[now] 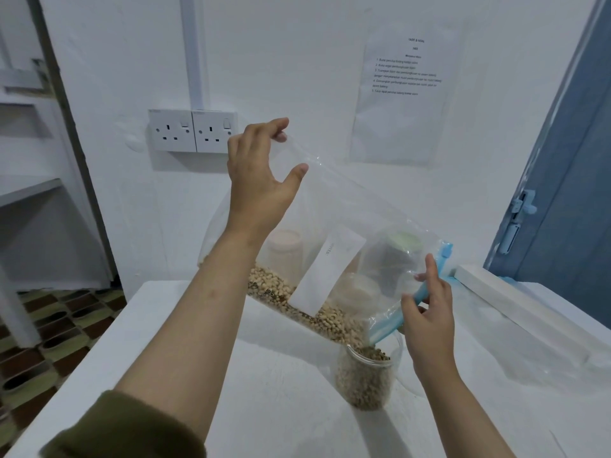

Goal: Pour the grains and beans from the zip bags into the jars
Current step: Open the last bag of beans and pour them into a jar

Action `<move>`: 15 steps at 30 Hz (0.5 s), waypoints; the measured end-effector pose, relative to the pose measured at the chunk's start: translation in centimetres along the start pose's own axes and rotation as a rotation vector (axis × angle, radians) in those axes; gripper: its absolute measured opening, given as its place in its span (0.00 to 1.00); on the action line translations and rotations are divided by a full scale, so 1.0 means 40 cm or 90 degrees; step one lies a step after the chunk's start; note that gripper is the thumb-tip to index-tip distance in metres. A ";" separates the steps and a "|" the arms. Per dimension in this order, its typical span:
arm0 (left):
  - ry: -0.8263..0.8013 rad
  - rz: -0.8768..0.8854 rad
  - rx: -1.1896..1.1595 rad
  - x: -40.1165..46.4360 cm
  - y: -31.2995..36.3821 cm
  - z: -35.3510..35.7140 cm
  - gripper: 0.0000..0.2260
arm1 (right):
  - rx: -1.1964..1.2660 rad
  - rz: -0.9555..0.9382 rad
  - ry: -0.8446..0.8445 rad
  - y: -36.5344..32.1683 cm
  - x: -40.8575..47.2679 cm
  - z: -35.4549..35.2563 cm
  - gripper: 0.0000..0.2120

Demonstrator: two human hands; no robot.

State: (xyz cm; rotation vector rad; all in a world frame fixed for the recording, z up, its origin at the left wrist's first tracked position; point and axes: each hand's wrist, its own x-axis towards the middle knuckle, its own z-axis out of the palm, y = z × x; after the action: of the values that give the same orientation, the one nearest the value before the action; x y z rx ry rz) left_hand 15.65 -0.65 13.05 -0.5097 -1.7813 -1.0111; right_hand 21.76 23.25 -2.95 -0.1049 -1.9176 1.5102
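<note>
White counter [231,375], white wall, double socket [192,130]. Clear zip bag [330,226] of beans [297,302]: left hand [261,180] pinches its corner, right hand [426,312] grips its blue zip over a clear jar [367,378].

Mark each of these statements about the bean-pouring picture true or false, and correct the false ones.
1. The left hand holds up a bottom corner of the zip bag. True.
2. The bag's blue zip strip points down toward the open jar. True.
3. The jar below the bag is empty. False: it already holds beans almost up to its mouth.
4. The right hand grips the jar. False: it holds the bag at the zip strip, above the jar.
5. All the beans have left the bag. False: beans still lie along its lower edge.
6. A double wall socket sits behind the left hand. True.
</note>
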 end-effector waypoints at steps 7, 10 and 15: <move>-0.004 -0.003 -0.003 0.000 0.003 0.002 0.25 | 0.002 0.005 0.003 0.001 -0.001 -0.001 0.34; -0.002 -0.002 -0.001 0.001 0.005 0.001 0.25 | 0.004 0.005 0.006 0.003 -0.002 -0.002 0.34; 0.001 0.002 0.004 -0.001 0.007 -0.001 0.25 | 0.010 0.005 0.009 0.002 -0.006 -0.003 0.34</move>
State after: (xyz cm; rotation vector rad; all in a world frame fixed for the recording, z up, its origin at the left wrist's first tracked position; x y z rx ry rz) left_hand 15.89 -0.52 13.12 -0.5075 -1.7805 -1.0036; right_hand 21.97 23.26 -3.11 -0.1159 -1.8957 1.5254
